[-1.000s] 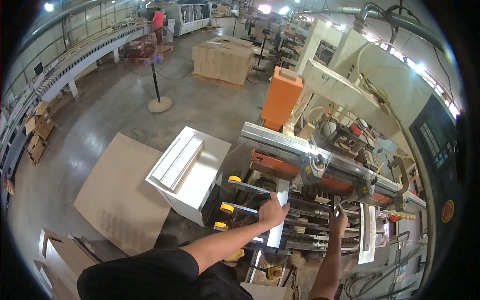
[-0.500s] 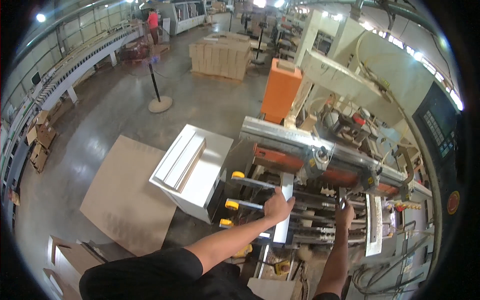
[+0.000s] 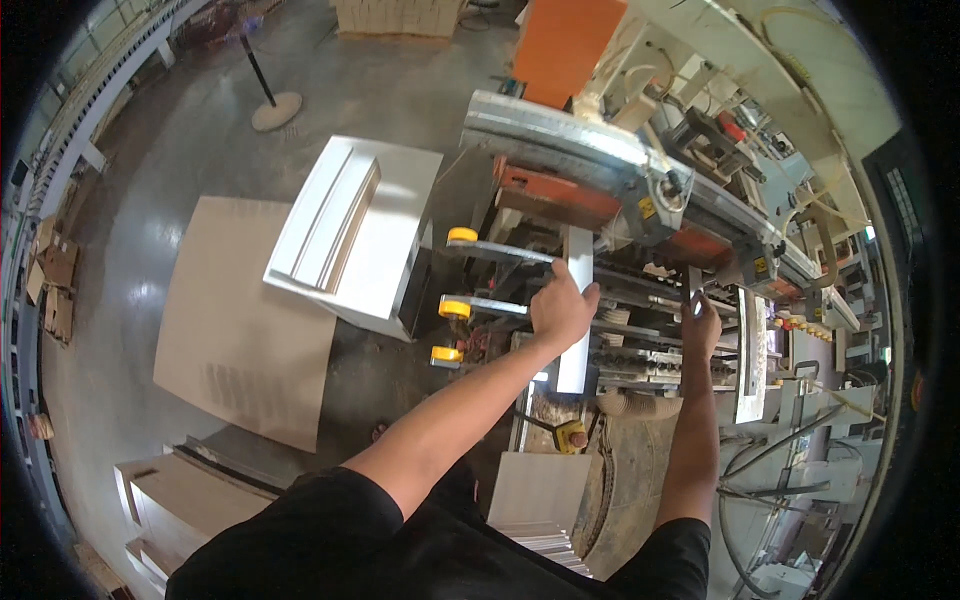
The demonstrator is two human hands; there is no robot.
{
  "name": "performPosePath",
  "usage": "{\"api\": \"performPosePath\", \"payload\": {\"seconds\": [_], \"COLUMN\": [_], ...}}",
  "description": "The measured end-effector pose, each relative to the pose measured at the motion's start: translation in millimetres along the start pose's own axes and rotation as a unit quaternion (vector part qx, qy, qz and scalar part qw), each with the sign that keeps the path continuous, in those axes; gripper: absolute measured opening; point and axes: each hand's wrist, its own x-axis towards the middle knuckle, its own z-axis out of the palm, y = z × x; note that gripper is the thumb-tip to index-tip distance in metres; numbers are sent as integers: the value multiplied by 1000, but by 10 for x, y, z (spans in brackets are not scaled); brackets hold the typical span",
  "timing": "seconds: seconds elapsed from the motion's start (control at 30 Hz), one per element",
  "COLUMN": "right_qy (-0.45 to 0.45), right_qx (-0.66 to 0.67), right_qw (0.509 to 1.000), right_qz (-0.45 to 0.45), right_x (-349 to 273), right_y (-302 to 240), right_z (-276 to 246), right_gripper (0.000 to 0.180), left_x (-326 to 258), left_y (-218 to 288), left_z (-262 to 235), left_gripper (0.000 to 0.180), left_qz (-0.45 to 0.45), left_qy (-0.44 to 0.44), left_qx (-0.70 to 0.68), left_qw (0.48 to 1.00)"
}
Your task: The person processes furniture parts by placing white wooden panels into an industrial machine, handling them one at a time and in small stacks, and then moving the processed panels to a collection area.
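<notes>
A narrow white board (image 3: 574, 368) lies across the metal bars of a machine, with one end under its orange-and-grey beam. My left hand (image 3: 563, 308) is closed over this board, its thumb along the right edge. Further right, my right hand (image 3: 703, 330) is closed at the lower end of a narrow dark piece (image 3: 694, 283) that stands near the beam; its fingers are partly hidden. Yellow-tipped metal arms (image 3: 497, 250) reach out to the left of the board.
White boards are stacked on a white box-like stand (image 3: 400, 235) at left. A brown sheet (image 3: 235, 320) lies on the floor beyond it. Below the machine are several stacked panels (image 3: 540, 490) and a yellow part (image 3: 570, 436). Cables (image 3: 740, 490) hang at the right.
The view has tipped downward, so the machine and stand sit higher in the picture. Both hands keep nearly the same places on the board and the dark piece.
</notes>
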Motion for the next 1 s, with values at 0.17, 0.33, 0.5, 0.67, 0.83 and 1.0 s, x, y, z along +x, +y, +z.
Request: {"api": "performPosePath", "payload": {"seconds": [0.17, 0.33, 0.5, 0.67, 0.83, 1.0], "right_qy": [7, -19, 6, -21, 0, -1], "right_qx": [-17, -36, -21, -34, -40, -36], "right_qw": [1000, 999, 1000, 999, 999, 999], "right_qz": [4, 30, 13, 32, 14, 35], "right_x": [2, -21, -2, -30, -42, -29], "right_y": [-31, -180, -27, -225, -90, -180], "right_z": [-50, -81, -13, -65, -54, -47], "right_gripper": [42, 45, 43, 41, 44, 43], "left_x": [-6, -11, -19, -24, -6, 15], "left_y": [40, 44, 81, -18, 60, 33], "left_z": [-19, -75, -57, -67, -57, -56], "left_gripper": [55, 52, 53, 53, 57, 55], "left_qz": [5, -27, -34, -23, -27, -20], "left_qy": [5, -27, -42, -28, -39, -29], "left_qx": [4, -3, -8, 0, 7, 2], "left_qw": [1000, 999, 999, 999, 999, 999]}}
